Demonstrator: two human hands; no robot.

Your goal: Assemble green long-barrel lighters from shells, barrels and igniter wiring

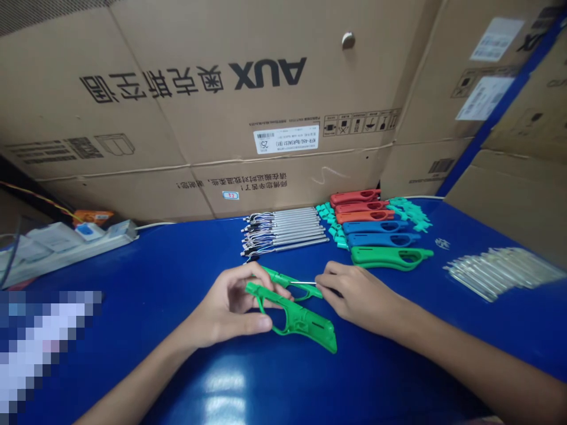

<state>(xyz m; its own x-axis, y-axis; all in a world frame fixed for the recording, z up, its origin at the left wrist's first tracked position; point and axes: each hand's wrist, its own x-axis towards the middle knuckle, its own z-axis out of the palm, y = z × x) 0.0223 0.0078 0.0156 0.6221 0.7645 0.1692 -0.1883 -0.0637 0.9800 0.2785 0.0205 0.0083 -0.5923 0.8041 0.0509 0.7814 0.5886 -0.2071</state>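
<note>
My left hand (237, 307) is closed on a green lighter casing half (305, 321), its hollow inner side facing up and its trigger loop near my thumb. Behind it lies a second green casing half (283, 277), by my left fingertips; whether they grip it too is partly hidden. My right hand (349, 292) pinches a thin metal rod (303, 283) between thumb and fingers. The rod points left, its tip over the rear green half. Both hands are low above the blue table (266, 378).
Silvery tubes with wires (292, 227) lie behind my hands. To their right are small teal parts (339, 236), red, blue and green lighter casings (381, 224), teal triggers (411, 213) and bagged metal rods (491, 271). A power strip (75, 245) sits left; a cardboard wall (199, 130) stands behind.
</note>
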